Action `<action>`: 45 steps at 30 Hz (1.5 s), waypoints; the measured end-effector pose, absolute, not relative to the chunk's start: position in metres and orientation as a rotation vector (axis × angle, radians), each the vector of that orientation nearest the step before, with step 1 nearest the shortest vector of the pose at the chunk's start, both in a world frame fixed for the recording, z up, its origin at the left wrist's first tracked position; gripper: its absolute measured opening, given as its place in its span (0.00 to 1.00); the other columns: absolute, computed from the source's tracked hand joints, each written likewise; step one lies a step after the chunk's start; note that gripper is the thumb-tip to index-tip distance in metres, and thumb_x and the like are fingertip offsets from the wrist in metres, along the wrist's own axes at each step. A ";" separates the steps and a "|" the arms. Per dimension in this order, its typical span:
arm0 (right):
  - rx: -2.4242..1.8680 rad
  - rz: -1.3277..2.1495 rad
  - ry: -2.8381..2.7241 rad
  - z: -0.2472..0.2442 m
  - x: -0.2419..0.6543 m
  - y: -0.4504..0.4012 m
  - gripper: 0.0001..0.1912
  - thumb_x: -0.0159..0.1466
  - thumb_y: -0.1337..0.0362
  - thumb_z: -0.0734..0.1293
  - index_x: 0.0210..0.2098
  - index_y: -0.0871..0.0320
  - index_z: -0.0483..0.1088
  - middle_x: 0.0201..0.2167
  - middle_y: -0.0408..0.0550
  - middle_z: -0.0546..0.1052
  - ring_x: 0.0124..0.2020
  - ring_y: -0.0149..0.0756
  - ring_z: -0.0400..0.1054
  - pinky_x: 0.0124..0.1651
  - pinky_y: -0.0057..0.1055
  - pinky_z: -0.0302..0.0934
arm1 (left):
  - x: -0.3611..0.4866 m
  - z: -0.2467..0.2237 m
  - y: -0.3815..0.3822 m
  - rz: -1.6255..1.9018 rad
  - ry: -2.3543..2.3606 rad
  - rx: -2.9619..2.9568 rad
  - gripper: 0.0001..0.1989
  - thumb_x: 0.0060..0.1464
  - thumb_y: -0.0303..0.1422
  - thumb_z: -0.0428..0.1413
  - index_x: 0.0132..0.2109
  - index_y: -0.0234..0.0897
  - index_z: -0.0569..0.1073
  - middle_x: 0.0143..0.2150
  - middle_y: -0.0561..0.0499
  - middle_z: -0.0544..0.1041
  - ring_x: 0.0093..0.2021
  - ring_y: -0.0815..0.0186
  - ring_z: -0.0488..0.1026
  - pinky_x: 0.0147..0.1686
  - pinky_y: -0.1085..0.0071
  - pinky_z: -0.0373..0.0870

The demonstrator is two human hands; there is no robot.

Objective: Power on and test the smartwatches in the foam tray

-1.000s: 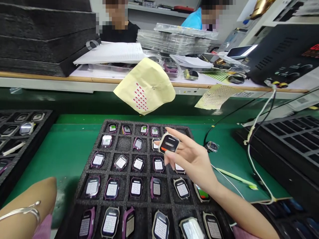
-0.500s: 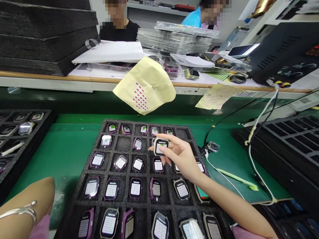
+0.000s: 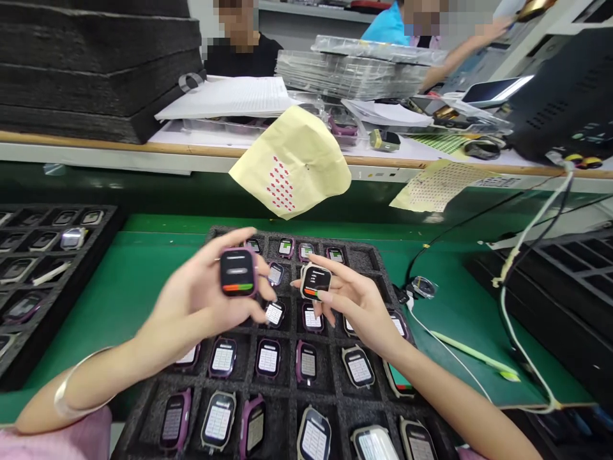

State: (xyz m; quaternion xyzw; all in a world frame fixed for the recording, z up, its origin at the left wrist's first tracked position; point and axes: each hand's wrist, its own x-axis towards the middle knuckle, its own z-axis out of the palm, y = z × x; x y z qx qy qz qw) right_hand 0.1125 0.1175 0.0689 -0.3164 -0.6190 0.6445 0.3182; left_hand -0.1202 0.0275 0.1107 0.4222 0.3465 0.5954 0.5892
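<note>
My left hand [image 3: 184, 300] grips a purple smartwatch case [image 3: 238, 271] by its sides, its dark screen facing me with a red and green bar along the bottom. Between the thumb and fingers of my right hand [image 3: 359, 300] is a pale smartwatch [image 3: 315, 282], its dark screen showing lines of text and an orange-green bar. Both are held above a black foam tray [image 3: 361, 257] of square compartments. Purple and pale watches lie in it, such as a pale watch [image 3: 358, 367] with a lit white screen. My hands hide part of the tray.
Another foam tray [image 3: 103, 255] of watches lies at left. A thin light-green stick [image 3: 474, 354] and a white cable [image 3: 445, 345] lie at right. Yellow sheets [image 3: 297, 166] hang from the shelf edge [image 3: 205, 150]. Black foam slabs [image 3: 90, 70] are stacked above. Two people are beyond.
My left hand has come up from the lower left and now holds a purple smartwatch. The pale watch's screen has changed from white and green to dark with text and an orange-green bar.
</note>
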 end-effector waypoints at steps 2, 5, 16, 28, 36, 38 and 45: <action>-0.848 1.686 -1.620 0.070 0.112 0.116 0.28 0.63 0.64 0.69 0.61 0.54 0.63 0.34 0.50 0.79 0.23 0.32 0.65 0.21 0.28 0.61 | -0.111 0.097 0.039 1.317 0.811 0.942 0.32 0.50 0.22 0.62 0.60 0.41 0.62 0.43 0.49 0.73 0.40 0.64 0.75 0.36 0.71 0.77; -0.873 1.666 -1.618 0.072 0.112 0.115 0.29 0.62 0.64 0.69 0.62 0.56 0.63 0.28 0.47 0.77 0.23 0.34 0.65 0.22 0.29 0.61 | -0.103 0.079 0.052 1.271 0.839 0.965 0.29 0.54 0.24 0.59 0.61 0.39 0.61 0.41 0.49 0.73 0.37 0.65 0.75 0.35 0.68 0.79; -0.900 1.635 -1.623 0.077 0.110 0.114 0.29 0.62 0.64 0.69 0.62 0.59 0.62 0.23 0.45 0.74 0.22 0.34 0.64 0.22 0.30 0.60 | -0.109 0.069 0.053 1.312 0.648 0.977 0.25 0.58 0.25 0.53 0.62 0.41 0.60 0.47 0.45 0.73 0.46 0.60 0.75 0.44 0.60 0.77; -0.868 1.646 -1.659 0.076 0.110 0.111 0.30 0.62 0.65 0.69 0.63 0.56 0.61 0.25 0.45 0.75 0.21 0.32 0.64 0.23 0.29 0.60 | -0.108 0.068 0.052 1.319 0.674 0.998 0.30 0.55 0.24 0.57 0.63 0.39 0.60 0.48 0.43 0.73 0.45 0.60 0.75 0.42 0.63 0.78; -0.864 1.641 -1.653 0.075 0.111 0.111 0.29 0.63 0.67 0.69 0.62 0.56 0.62 0.24 0.44 0.75 0.19 0.30 0.62 0.23 0.30 0.60 | -0.103 0.071 0.051 1.296 0.780 1.019 0.31 0.55 0.24 0.59 0.63 0.41 0.58 0.45 0.47 0.73 0.43 0.64 0.75 0.41 0.65 0.79; -0.798 1.692 -1.611 0.072 0.112 0.113 0.27 0.62 0.68 0.67 0.61 0.56 0.63 0.25 0.45 0.76 0.19 0.31 0.63 0.23 0.29 0.59 | -0.103 0.070 0.052 1.294 0.802 1.033 0.29 0.57 0.26 0.57 0.63 0.39 0.58 0.44 0.47 0.73 0.41 0.64 0.75 0.39 0.66 0.79; -0.825 1.614 -1.595 0.066 0.111 0.115 0.17 0.67 0.61 0.65 0.54 0.55 0.70 0.34 0.50 0.80 0.18 0.29 0.64 0.17 0.25 0.56 | -0.106 0.067 0.051 1.290 0.776 1.074 0.25 0.53 0.25 0.58 0.58 0.37 0.64 0.42 0.46 0.74 0.39 0.63 0.75 0.35 0.66 0.80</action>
